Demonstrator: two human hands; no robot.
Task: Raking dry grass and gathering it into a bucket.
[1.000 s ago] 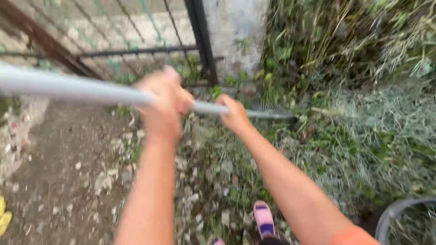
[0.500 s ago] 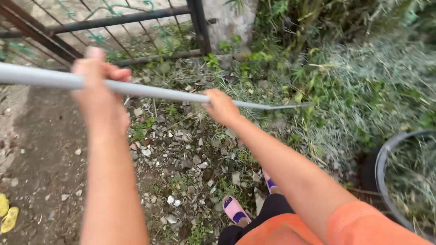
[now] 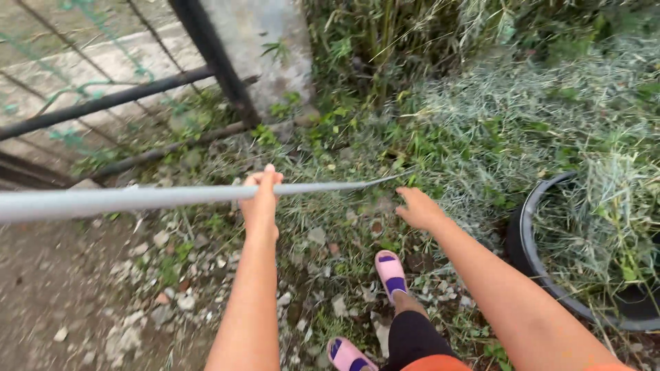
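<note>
My left hand (image 3: 260,199) grips a long grey metal pole (image 3: 137,199) that runs from the left edge to a thin tip near the weeds at centre. My right hand (image 3: 418,208) is off the pole, fingers apart, reaching down toward the weeds and cut grass (image 3: 440,151) on the ground. My feet in pink sandals (image 3: 390,269) stand on stony soil below the hands.
A black tub (image 3: 526,254) filled with cut grass sits at the right. A dark metal fence (image 3: 206,55) and a concrete post (image 3: 265,48) stand at the top. Tall green plants grow behind, and bare stony dirt lies at the left.
My right hand has let go of the pole and dropped toward the ground. The left hand has slid along the pole toward its tip. The view has tilted down and right, showing more of the tub.
</note>
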